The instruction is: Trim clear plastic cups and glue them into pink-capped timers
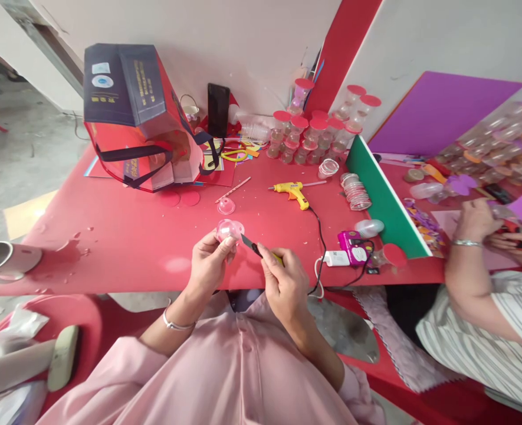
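My left hand (pixel 211 258) pinches a small clear plastic dome lid (pixel 229 229) just above the front part of the table. A utility knife (pixel 252 244) is gripped in my right hand (pixel 284 276), its blade tip close to the lid's right rim. Whether the blade touches the plastic I cannot tell. Behind the lid lies another clear dome lid (pixel 226 205) with a hole in its top. A striped straw (pixel 233 190) rests just beyond that. To the right is a yellow hot glue gun (pixel 292 193) with a black cord.
A large red and navy bag (pixel 132 118) stands at back left, a metal mug (pixel 8 260) at the left edge. Red-topped plastic cup pieces (pixel 309 139) stack at the back. A green divider (pixel 387 198) separates a co-worker's hands (pixel 477 221). A pink box (pixel 353 248) sits front right.
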`<state>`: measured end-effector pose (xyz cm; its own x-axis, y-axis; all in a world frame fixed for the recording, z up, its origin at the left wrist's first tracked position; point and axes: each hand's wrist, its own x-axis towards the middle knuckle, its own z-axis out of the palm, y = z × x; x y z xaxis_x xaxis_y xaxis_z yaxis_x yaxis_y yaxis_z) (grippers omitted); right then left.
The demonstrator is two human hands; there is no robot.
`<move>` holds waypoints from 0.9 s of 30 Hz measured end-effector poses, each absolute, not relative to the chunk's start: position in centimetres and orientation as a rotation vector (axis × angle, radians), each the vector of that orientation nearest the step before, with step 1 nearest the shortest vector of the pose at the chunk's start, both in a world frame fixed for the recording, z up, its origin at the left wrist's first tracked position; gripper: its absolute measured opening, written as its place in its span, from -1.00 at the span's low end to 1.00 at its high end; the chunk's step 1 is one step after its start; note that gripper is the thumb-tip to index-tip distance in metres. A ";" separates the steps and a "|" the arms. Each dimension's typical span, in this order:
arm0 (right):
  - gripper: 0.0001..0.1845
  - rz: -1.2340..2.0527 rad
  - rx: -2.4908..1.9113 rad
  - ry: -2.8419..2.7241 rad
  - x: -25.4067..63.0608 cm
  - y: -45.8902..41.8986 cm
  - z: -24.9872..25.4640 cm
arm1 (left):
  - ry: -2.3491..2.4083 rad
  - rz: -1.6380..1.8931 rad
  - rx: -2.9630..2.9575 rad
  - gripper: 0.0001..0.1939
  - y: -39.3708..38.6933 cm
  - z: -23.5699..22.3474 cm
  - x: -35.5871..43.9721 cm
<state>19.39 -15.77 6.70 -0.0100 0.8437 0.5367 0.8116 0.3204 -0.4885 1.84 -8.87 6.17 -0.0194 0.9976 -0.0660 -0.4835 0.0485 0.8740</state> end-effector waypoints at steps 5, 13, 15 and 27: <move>-0.59 0.051 -1.498 -1.796 19.4 -15.7 6.2 | 0.867 1.386 0.763 -0.65 -9.0 5.9 1.9; -0.56 0.053 -1.518 -1.792 19.5 -16.0 6.5 | 0.879 1.390 0.770 -0.62 -9.0 6.4 1.8; -0.58 0.035 -1.504 -1.808 19.4 -16.0 6.7 | 0.876 1.388 0.773 -0.64 -9.0 6.2 1.9; -0.60 -0.017 -1.533 -1.787 19.5 -15.8 6.6 | 0.876 1.389 0.751 -0.63 -9.0 6.4 1.8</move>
